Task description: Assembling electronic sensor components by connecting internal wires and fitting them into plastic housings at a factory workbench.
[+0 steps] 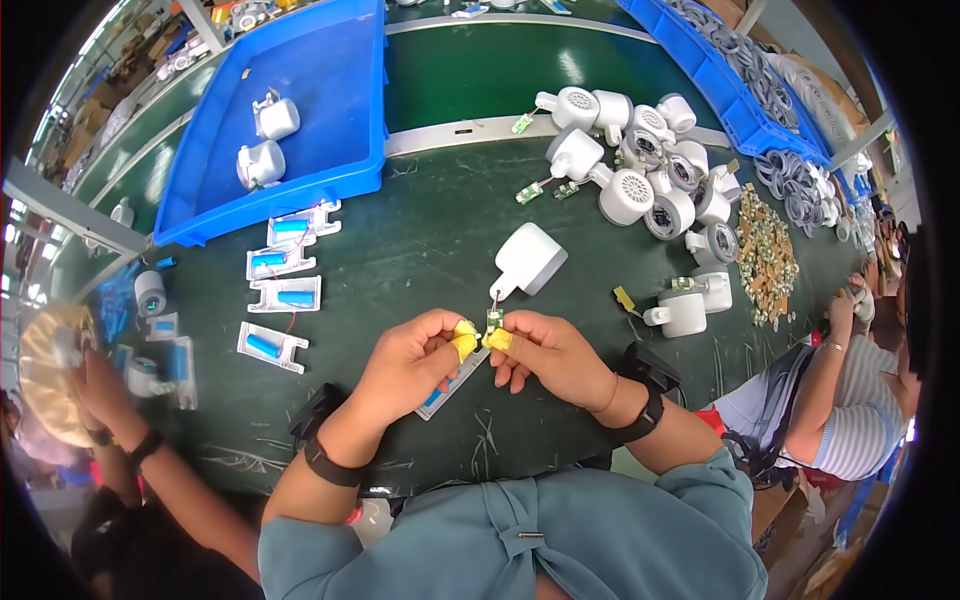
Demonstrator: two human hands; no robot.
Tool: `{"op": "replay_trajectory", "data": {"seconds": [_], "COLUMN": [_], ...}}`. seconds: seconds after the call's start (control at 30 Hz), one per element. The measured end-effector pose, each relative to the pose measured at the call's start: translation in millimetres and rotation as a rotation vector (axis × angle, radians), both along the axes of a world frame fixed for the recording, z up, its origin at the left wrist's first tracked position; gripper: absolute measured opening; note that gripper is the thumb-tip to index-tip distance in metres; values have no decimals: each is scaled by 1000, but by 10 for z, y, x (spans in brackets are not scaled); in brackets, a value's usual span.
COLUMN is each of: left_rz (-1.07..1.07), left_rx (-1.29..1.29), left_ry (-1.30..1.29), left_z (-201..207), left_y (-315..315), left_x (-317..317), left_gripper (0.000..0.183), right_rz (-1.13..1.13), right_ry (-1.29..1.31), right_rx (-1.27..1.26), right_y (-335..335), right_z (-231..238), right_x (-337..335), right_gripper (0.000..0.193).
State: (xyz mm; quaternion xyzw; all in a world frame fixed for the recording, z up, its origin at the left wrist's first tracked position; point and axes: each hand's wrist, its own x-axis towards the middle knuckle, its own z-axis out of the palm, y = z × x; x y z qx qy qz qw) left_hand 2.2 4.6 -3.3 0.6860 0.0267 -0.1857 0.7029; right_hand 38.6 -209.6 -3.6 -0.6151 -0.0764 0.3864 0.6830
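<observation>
A small green circuit board (pixel 494 318) is hanging by thin wires from a rounded white housing (pixel 531 260), which is lying tilted; a white holder (pixel 428 411) is resting nearby, carrying a blue battery (pixel 435 397).

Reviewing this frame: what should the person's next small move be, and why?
Probably steady the small green circuit board with the right hand before pulling anything with the left hand: both hands' yellow-covered fingertips sit close at its lower end, and a thin wire seems to tie it to the white rounded plastic housing ahead.
</observation>
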Motion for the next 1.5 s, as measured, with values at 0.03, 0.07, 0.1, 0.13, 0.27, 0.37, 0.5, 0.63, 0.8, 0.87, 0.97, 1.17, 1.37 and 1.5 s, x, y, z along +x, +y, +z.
{"op": "replay_trajectory", "data": {"seconds": [0.03,0.07,0.1,0.13,0.27,0.37,0.5,0.63,0.8,0.87,0.97,1.17,1.37,1.5], "left_rz": [-3,-6,-11,9,70,86,115,92,156,181,185,241,139,38], "left_rx": [23,45,44,66,102,139,324,381,406,374,228,190,279,316], "left_ry": [-8,-15,-13,-27,-93,-137,-348,-440,-394,-418,-305,-348,-364,-326], "left_z": [23,33,29,19,-120,-212,-65,11,-27,-94,-137,-135,-84,53], "left_y": [2,-1,-11,-16,-32,-55,-131,-96,-156,-201,-218,-290,-243,-138], "left_x": [6,10,8,3,-26,-1,-9,1,-58,-125,-164,-136,-118,-40], "left_gripper": [17,17,17,17,18,17,17,15,11,10,12,9,13,17], "right_rz": [-5,7,19,17,39,27,-36,-49,-152,-146,-195,-223,-210,-201], "right_ry": [3,-25,-53,-49,-86,-128,-283,-449,-609,-688,-755,-826,-825,-767], "right_rx": [-1,13,27,29,4,-35,-120,-163,-212,-238,-255,-264,-270,-228], "right_y": [4,12,14,19,45,42,92,114,200,184,191,201,194,188], "right_z": [-18,-49,-68,-74,-71,-55,-61,-81,-26,-130,-186,-221,-233,-162], "right_x": [-12,-25,-39,-48,-60,-70,-122,-144,-222,-250,-272,-237,-230,-233], "right_gripper": [18,17,17,17,17,17,16,16,9,13,12,11,10,9]}}
